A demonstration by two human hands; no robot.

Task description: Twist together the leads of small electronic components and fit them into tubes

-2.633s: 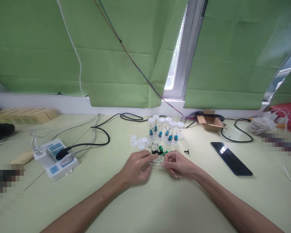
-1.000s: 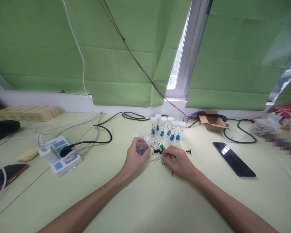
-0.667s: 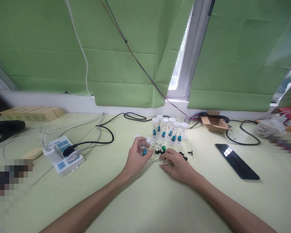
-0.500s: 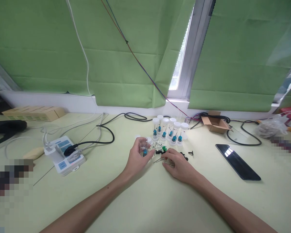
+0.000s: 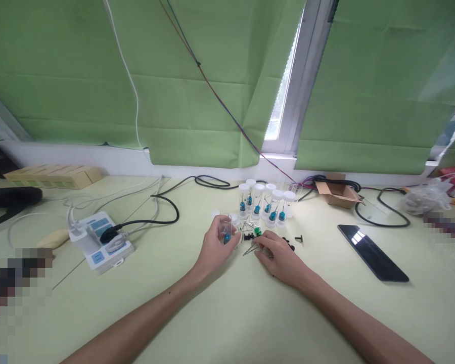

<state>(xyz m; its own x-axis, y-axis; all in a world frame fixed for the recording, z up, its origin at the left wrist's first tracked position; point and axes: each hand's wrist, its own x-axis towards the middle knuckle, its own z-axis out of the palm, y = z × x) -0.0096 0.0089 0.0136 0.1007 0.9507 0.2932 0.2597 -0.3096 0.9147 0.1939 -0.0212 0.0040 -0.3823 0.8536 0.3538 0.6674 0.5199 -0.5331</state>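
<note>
Now, mid-frame, the left hand (image 5: 214, 247) is loosely wrapping a vial (image 5: 225, 225) alone, freeing the right hand (image 5: 279, 257), which is tightly pinching rods (image 5: 249, 249).

The left hand (image 5: 217, 248) partly hid a tube (image 5: 224, 225), the right hand (image 5: 278, 255) covered one end of the pins (image 5: 247, 251), and the left edge cut off a black object (image 5: 13, 196).

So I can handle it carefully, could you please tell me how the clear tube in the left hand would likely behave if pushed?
The clear tube has straight, unbuckled sides, so it is probably stiff. Its see-through walls look thin, so it may be light. Being rounded, it could roll if laid sideways.
</note>
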